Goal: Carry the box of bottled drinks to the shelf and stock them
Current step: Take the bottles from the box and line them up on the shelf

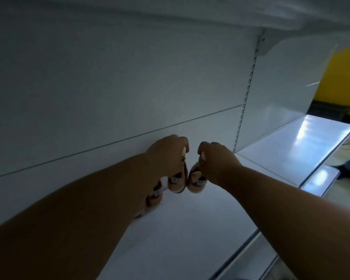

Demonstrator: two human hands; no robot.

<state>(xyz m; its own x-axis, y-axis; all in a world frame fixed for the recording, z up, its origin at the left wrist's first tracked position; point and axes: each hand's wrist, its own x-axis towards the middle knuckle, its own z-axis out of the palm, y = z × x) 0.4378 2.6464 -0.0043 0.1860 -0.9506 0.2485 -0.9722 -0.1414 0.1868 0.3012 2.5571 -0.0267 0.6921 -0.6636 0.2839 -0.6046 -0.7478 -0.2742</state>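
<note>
Both my arms reach deep into a white metal shelf (200, 229). My left hand (166, 152) grips the neck of a small bottled drink (177, 183) with a pale brown body and a dark label. My right hand (216, 158) grips the top of a second bottle (196, 183) that touches the first. Both bottles stand against the shelf's back panel. A third bottle (155, 197) stands to the left, partly hidden behind my left forearm. The box is out of view.
The white back panel (109, 87) fills the upper left, and a shelf above (190, 13) roofs the space. A slotted upright (245, 106) separates this bay from the shelf bay to the right (291, 146). Beyond lie a yellow wall (343, 81) and floor.
</note>
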